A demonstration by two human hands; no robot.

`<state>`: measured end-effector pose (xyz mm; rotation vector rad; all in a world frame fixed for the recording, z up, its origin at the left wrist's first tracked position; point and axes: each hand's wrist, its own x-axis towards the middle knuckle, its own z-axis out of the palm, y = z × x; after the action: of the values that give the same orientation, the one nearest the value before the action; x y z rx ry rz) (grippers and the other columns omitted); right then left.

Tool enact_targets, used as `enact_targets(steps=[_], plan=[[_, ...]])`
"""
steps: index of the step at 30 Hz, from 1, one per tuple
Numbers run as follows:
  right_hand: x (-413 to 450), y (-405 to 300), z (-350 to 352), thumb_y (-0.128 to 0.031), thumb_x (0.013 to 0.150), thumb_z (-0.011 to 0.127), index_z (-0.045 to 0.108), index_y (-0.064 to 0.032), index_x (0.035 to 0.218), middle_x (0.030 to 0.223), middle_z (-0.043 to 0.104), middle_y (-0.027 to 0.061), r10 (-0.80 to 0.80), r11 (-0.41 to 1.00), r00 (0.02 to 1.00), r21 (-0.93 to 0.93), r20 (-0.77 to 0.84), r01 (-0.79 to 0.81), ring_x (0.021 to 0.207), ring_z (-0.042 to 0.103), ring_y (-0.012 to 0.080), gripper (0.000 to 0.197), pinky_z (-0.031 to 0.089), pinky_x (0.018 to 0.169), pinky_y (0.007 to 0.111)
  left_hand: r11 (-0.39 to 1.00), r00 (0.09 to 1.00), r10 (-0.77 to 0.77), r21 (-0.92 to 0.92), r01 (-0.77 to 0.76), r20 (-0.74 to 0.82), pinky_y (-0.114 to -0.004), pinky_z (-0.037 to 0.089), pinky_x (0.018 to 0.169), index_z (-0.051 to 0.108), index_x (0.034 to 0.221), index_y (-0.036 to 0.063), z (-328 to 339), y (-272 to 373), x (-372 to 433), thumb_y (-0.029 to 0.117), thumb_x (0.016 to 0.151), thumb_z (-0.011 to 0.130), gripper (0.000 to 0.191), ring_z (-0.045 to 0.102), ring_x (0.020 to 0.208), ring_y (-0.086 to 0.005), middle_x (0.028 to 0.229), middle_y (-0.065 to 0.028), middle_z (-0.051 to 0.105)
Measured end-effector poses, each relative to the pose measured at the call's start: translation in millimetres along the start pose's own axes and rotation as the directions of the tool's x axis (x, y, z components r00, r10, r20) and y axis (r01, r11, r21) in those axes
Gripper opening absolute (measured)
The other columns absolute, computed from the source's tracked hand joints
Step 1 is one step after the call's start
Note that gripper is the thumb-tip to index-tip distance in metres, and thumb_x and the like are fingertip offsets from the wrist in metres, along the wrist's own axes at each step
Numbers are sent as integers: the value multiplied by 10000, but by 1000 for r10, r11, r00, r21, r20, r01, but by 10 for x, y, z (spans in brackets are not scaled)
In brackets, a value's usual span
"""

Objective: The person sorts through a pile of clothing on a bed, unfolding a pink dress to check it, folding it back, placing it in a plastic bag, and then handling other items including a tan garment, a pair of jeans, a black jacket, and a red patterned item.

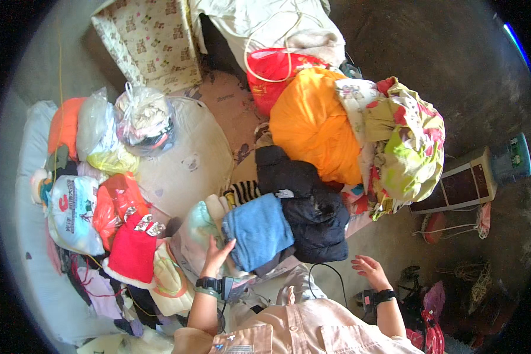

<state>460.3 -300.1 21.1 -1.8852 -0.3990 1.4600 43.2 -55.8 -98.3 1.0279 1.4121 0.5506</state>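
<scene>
My left hand (217, 255) has its fingers apart beside a folded blue garment (261, 232), possibly denim. Its thumb overlaps the left edge of that garment; I cannot tell whether they touch. Off to the right, my right hand (371, 270) holds nothing, with loosely spread fingers. Between the hands lies a black padded jacket (318, 225), partly beneath the blue garment's right side. A piece of black-and-white striped cloth (246, 191) shows behind the blue fold. Left of my left hand is a pale green and pink cloth bundle (194, 239).
An orange bundle (314, 124) and a patterned cloth bundle (411, 141) stand at the back right. Filled plastic bags (75, 217) and a red garment with white trim (132, 252) crowd the left. A water-dispenser-like appliance (464, 183) stands right. A black cable (325, 265) loops near my lap.
</scene>
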Motion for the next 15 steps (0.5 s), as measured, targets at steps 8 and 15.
enact_targets(steps=[8,15], plan=[[256,-258,-1414,-285,898,528,506,-26,1204,1096,609,64,-74,993,988,-80,137,85,958,576,162,401,424,833,292,994,952,-3,-109,-32,-306,-342,464,831,506,1130,-58,1656,689,-478,170,624,805,630,591,901,-230,1077,-146,579],[509,-574,-1458,-299,899,527,497,-48,1220,1090,605,43,-152,970,938,-137,312,203,973,557,144,409,415,822,287,704,941,-298,-703,102,-162,-448,481,799,536,1124,10,895,934,-1523,348,775,640,497,589,914,-297,1067,-129,584]])
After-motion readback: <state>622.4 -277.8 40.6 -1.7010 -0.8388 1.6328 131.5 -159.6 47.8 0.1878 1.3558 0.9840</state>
